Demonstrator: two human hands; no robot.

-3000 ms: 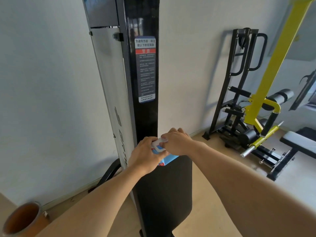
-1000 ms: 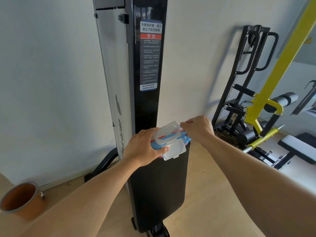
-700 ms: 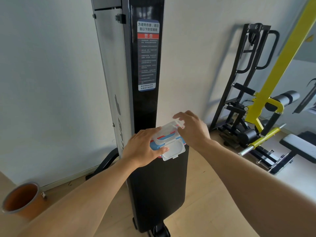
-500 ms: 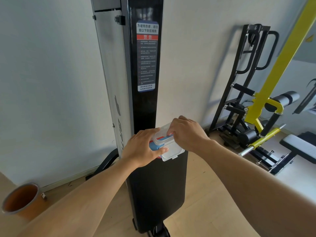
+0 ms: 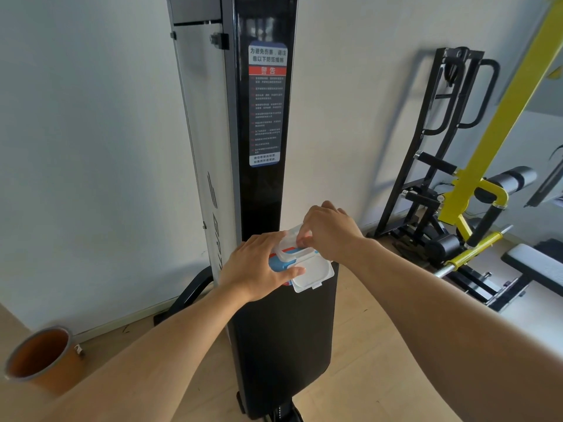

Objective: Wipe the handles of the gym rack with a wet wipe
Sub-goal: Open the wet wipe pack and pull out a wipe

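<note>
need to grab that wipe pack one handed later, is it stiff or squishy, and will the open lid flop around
Probably squishy: the wipe pack looks like soft film, and the left hand wraps round it. Only the clear frame seems rigid. The open lid hangs off one edge, so it will likely swing when tilted. The right hand is at the opening.

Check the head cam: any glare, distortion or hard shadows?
Head view: window-like glare on the glossy black column; wide-angle bending at the edges, forearms stretched; soft shadow of the black rack on the wall; hands and wipe pack sharp, evenly lit.
</note>
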